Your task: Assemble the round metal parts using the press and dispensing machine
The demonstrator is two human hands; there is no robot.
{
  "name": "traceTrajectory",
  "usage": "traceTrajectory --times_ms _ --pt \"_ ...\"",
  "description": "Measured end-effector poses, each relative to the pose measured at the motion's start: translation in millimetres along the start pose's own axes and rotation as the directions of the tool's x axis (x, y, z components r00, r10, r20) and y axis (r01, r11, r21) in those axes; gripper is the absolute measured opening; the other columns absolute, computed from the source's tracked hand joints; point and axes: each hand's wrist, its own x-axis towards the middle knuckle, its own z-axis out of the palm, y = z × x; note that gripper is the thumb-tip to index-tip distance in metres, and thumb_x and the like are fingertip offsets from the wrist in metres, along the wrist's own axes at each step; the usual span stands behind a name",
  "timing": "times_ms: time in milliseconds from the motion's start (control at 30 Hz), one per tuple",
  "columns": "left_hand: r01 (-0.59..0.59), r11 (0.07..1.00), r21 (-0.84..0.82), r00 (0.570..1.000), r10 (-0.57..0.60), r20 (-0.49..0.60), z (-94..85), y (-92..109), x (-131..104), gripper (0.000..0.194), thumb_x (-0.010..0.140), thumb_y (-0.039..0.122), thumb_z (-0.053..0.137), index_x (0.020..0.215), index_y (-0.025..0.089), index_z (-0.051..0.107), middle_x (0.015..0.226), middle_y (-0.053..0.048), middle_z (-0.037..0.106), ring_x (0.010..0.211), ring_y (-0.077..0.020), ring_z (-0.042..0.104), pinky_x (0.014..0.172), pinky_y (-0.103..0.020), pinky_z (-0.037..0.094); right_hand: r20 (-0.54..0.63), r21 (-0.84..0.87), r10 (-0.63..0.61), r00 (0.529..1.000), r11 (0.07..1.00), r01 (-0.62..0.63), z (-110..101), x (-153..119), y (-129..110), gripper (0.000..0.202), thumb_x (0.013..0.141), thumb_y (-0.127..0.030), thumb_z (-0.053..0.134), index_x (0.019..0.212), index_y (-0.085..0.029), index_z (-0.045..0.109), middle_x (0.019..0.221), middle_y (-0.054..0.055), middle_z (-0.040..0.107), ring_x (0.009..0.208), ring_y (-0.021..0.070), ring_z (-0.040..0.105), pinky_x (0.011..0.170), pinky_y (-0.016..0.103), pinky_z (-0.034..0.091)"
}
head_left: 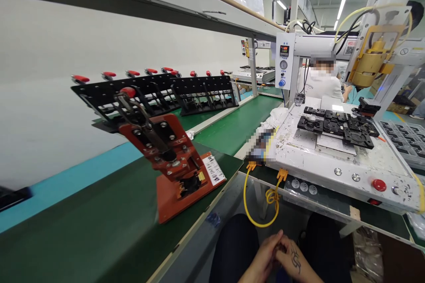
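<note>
My left hand [264, 254] and my right hand [292, 257] rest together between my knees, at the bottom of the head view. Their fingers are folded against each other, and no object shows in them. The right hand has a dark marking on its back. Closest above them is a looped yellow cable [272, 196] hanging from the bench edge. To the left, a red-brown clamp fixture [162, 150] with a red-tipped handle and a handwritten label stands on the green work surface. At right is a white benchtop machine [299, 159] carrying black fixture plates [337, 124].
Black racks [206, 93] with red-handled clamps stand behind the fixture. A gold dispensing head [368, 64] hangs over the machine beside a control box [284, 62]. A person in white [320, 84] sits beyond. Trays [407, 137] with black parts lie far right. A shelf [186, 2] crosses overhead.
</note>
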Motion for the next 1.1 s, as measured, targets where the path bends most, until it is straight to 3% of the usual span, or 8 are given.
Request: traceTrajectory --times_ms 167,367,533,733,833,933,1100 --pt "-0.037 0.999 0.038 0.999 0.037 0.007 -1.0 -5 3 0.064 0.064 0.077 0.086 0.072 0.014 0.075 0.07 -0.005 0.07 0.068 -0.0184 0.063 0.065 -0.027 0.043 0.009 0.003 0.007 1.0 1.0 -0.007 2 0 7 0.024 0.082 -0.031 0.06 0.088 -0.019 0.079 0.086 0.008 0.076 0.085 0.0281 0.069 0.081 0.037 0.052" --pt "-0.058 0.993 0.104 0.997 0.062 -0.039 -10.0 -11 14 0.067 0.056 0.079 0.088 0.064 0.015 0.071 0.063 -0.003 0.066 0.065 -0.019 0.06 0.069 -0.031 0.045 0.0 -0.029 -0.022 1.0 0.999 0.022 3 -1 10 0.025 0.086 -0.032 0.063 0.1 -0.018 0.079 0.095 0.009 0.078 0.092 0.0284 0.072 0.09 0.039 0.054" --pt "-0.032 0.996 0.081 0.996 0.039 -0.081 -12.4 -16 15 0.068 0.063 0.084 0.081 0.068 0.017 0.068 0.06 -0.002 0.064 0.058 -0.0193 0.06 0.064 -0.032 0.045 0.022 0.026 0.014 1.0 1.0 -0.014 6 2 14 0.024 0.088 -0.04 0.065 0.085 -0.019 0.077 0.078 0.005 0.073 0.073 0.0235 0.068 0.071 0.033 0.052" --pt "0.03 0.997 -0.064 0.996 -0.035 -0.081 -10.8 -17 12 0.07 0.07 0.087 0.072 0.073 0.017 0.068 0.066 -0.004 0.067 0.066 -0.0215 0.066 0.068 -0.031 0.047 -0.074 0.082 0.051 0.996 0.996 -0.045 1 7 21 0.029 0.083 -0.048 0.074 0.078 -0.019 0.074 0.075 0.005 0.073 0.074 0.0226 0.068 0.069 0.031 0.05" --pt "0.12 0.966 -0.228 0.987 -0.14 -0.073 -8.1 -17 12 0.065 0.069 0.081 0.079 0.069 0.019 0.063 0.054 0.003 0.054 0.054 -0.0157 0.055 0.061 -0.028 0.042 -0.087 0.15 0.101 0.991 0.985 -0.087 0 9 21 0.043 0.086 -0.061 0.071 0.079 -0.019 0.073 0.071 0.005 0.072 0.065 0.0216 0.069 0.062 0.03 0.05" --pt "0.093 0.947 -0.306 0.984 -0.134 -0.116 -5.0 -17 13 0.066 0.068 0.077 0.084 0.06 0.021 0.05 0.046 0.009 0.035 0.045 -0.0103 0.038 0.052 -0.024 0.031 -0.091 0.229 0.141 0.986 0.966 -0.117 2 12 23 0.055 0.083 -0.073 0.069 0.078 -0.019 0.07 0.068 0.004 0.07 0.057 0.0199 0.067 0.056 0.03 0.051" --pt "0.071 0.947 -0.313 0.987 -0.113 -0.117 -3.2 -17 15 0.068 0.065 0.077 0.086 0.06 0.022 0.047 0.047 0.01 0.033 0.045 -0.0095 0.036 0.05 -0.024 0.025 -0.108 0.319 0.169 0.98 0.939 -0.126 3 16 27 0.062 0.076 -0.079 0.073 0.079 -0.018 0.069 0.073 0.004 0.071 0.059 0.0195 0.067 0.055 0.03 0.053"
